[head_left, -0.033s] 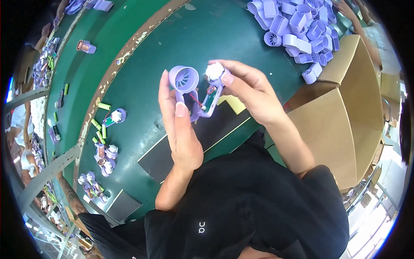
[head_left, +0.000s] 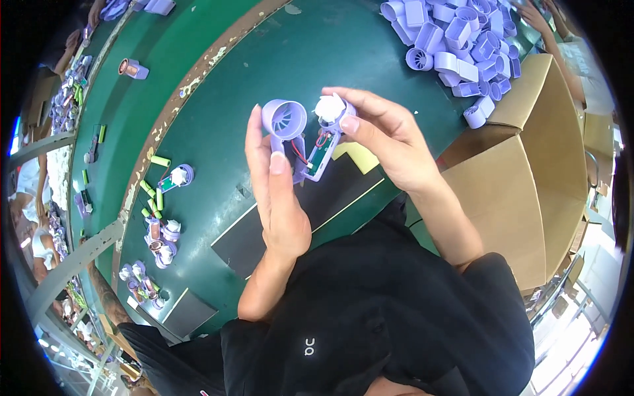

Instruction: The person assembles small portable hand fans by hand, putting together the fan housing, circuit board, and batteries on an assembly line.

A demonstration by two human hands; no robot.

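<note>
My left hand (head_left: 281, 204) grips a purple plastic housing half (head_left: 284, 119) between thumb and fingers. Its round cup has a slatted grille inside. In my right hand (head_left: 389, 142), thumb and fingers are closed on the matching purple half (head_left: 329, 123). That half carries a white fan-like part (head_left: 329, 107) at its round end and a green circuit board (head_left: 321, 155) along its handle. Red and dark wires run beside the board. Held above the bench, the halves stand apart at their round ends and come together at the lower ends.
Below my hands lie a black mat (head_left: 297, 204) and a yellow pad (head_left: 356, 158). A heap of purple shells (head_left: 456, 49) covers the far right, beside an open cardboard box (head_left: 498, 198). Green battery cells (head_left: 158, 199) and part-built units (head_left: 162, 244) sit left. A co-worker's arm (head_left: 105, 297) shows lower left.
My hands and the two housing halves have shifted very slightly to the right and up. Both grips look the same.
</note>
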